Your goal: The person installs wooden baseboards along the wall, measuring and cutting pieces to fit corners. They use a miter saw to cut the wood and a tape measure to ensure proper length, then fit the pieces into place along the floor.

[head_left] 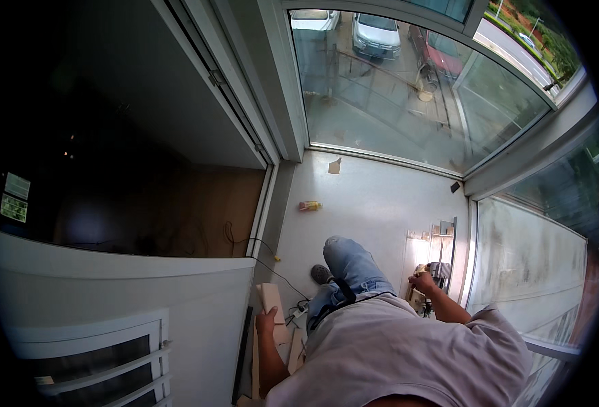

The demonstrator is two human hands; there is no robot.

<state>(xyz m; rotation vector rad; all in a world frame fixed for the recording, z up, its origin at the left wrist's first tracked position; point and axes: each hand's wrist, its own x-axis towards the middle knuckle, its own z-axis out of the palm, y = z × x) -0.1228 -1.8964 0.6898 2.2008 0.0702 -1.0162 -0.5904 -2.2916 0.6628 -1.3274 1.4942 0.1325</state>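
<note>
My left hand (265, 320) is closed around the edge of a pale wooden board (269, 296), low on the left beside the white wall. More light wood pieces (295, 349) lie below it, partly hidden by my body. On the right, my right hand (421, 280) rests at a power tool with a ribbed grey body (439, 271). Its fingers look curled at the tool's near side, though it is too small to tell exactly what they grip. The tool stands on the floor near the window wall, next to a light flat panel (418, 252).
A black cord (282, 277) runs from the dark room's sill to a white power strip (299, 311) by my leg. A yellow-and-red bottle (310, 205) and a brown scrap (335, 165) lie on the pale floor (374, 197). Glass windows (394, 102) enclose the far and right sides.
</note>
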